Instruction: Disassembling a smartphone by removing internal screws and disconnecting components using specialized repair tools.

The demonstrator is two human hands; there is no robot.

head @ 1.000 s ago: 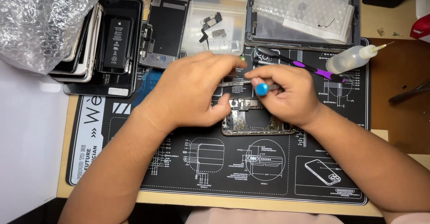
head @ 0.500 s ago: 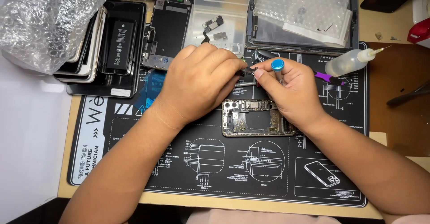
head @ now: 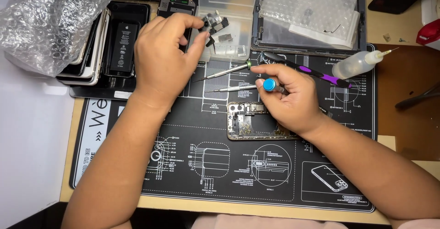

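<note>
— Blue-capped screwdriver [head: 269, 85] sits clamped in the right hand [head: 293, 100], just above the opened phone [head: 256, 121] on the black mat [head: 183, 174]. Any risk?

— A slip of the tip could gouge the bare board.

— And the left hand [head: 162, 59]?

— Its fingertips are pinched together at the clear tray [head: 229, 23], over small dark parts [head: 215, 25]; whether one is actually held, I cannot tell. Something that tiny could drop and get lost on the desk [head: 398, 100], and a sleeve could nudge the loose tools [head: 229, 71].
</note>
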